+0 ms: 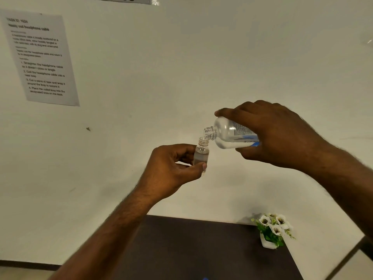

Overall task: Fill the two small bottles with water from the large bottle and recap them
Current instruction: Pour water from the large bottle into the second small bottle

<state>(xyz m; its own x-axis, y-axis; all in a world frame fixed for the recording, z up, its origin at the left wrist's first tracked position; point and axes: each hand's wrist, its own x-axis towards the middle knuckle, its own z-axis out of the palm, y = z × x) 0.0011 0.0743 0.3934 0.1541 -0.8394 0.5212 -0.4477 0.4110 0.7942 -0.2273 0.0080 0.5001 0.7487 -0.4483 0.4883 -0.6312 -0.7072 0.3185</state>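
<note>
A dark tabletop is filling the foreground, a small pot of white artificial flowers sitting near its far right corner; above it, well clear of the surface, a person is pouring water in mid-air; the left hand is pinching a small bottle upright between thumb and fingertips, closed around its lower body, its threaded neck uncapped and tipped up towards the pour; the right hand is wrapping the large bottle across its labelled body, fingers over the top and thumb below, and is tilting it close to level so that its open mouth is hanging just above and touching, or nearly touching, the small bottle's rim; water is lying along the lower side of the large bottle and appears to be running into the small one, which looks partly filled; the second small bottle and the caps are not showing here; doing this well is likely meaning keeping the small bottle plumb, holding the two mouths together, easing the tilt so the stream is staying thin, and levelling off before the neck is flooding; behind the hands, a printed instruction sheet is hanging on the pale wall.
</note>
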